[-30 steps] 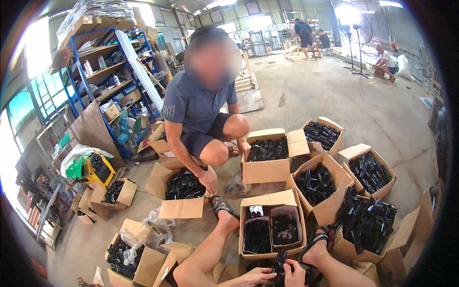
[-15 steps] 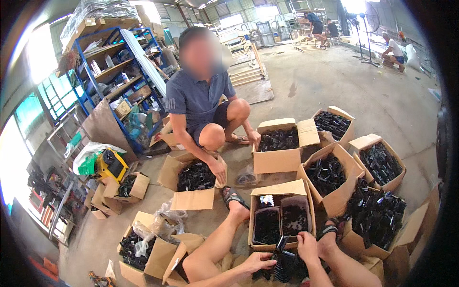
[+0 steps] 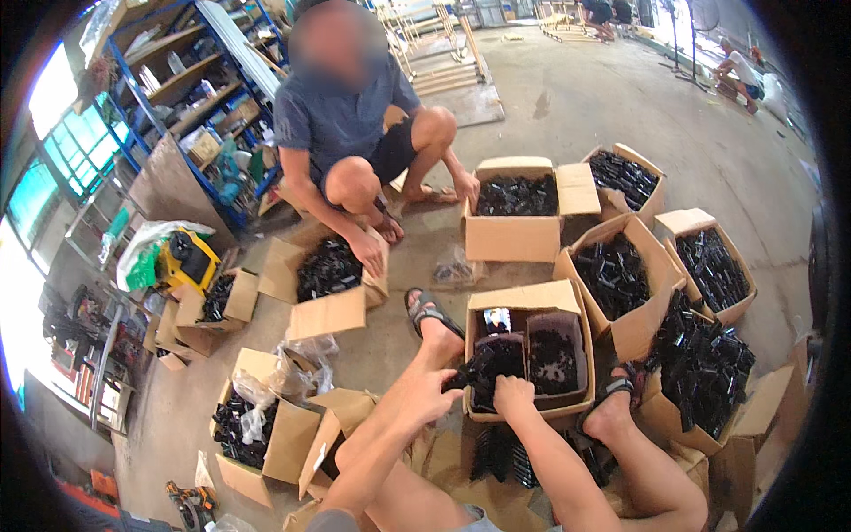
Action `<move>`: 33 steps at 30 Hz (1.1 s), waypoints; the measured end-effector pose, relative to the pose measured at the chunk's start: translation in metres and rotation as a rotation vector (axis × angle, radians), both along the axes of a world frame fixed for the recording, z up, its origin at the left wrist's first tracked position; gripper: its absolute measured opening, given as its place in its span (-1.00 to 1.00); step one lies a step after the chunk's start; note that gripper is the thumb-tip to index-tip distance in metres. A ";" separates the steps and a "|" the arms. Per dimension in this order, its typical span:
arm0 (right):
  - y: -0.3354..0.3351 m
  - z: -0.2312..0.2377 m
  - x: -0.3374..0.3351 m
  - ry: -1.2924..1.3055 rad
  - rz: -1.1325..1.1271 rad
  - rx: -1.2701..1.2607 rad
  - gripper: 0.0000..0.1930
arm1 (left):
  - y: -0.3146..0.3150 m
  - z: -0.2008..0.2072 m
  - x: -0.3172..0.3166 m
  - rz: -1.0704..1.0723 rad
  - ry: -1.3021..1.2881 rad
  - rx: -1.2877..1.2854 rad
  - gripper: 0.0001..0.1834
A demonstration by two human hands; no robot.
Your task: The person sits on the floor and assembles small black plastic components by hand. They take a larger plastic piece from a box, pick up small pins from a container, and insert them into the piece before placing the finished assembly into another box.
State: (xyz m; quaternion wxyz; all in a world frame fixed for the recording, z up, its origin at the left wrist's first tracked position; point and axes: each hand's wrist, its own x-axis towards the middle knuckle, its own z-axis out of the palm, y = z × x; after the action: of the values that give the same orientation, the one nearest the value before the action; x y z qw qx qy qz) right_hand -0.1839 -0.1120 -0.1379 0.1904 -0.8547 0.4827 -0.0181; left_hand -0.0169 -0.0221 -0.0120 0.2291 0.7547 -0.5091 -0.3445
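Over an open cardboard box (image 3: pixel 521 294) between my feet, my left hand (image 3: pixel 432 395) is closed on a cluster of black plastic parts (image 3: pixel 483 368). My right hand (image 3: pixel 514 394) is curled in a fist at the right side of this cluster, above the box's near edge; its fingertips are hidden. Two dark lined compartments fill the box: a shiny patch lies at the top of the left one, and the right-hand compartment (image 3: pixel 555 362) holds small black bits. More ribbed black parts (image 3: pixel 505 457) lie in rows just below the box, partly behind my right forearm.
Several cartons of black parts surround me, including a heaped carton (image 3: pixel 705 377) at right and one with plastic bags (image 3: pixel 244 426) at left. A co-worker (image 3: pixel 346 124) squats opposite, hands at two cartons. A power drill (image 3: pixel 191 505) and a yellow-black machine (image 3: pixel 189 257) are at left.
Both hands have moved forward from below the box to over its left compartment, with black parts between them. My view has tilted downward. The co-worker stays squatting between the two cartons.
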 end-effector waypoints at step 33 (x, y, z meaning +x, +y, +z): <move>0.143 0.049 -0.204 -1.371 -0.820 0.934 -0.68 | -0.200 -0.114 -0.042 0.156 -0.507 -0.002 -0.14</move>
State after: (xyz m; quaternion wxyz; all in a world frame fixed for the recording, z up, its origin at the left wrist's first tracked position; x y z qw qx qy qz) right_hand -0.3876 0.0315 -0.0893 0.7385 -0.2559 0.4874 -0.3894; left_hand -0.0587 -0.2216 -0.1255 0.1207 0.8538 -0.4907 -0.1250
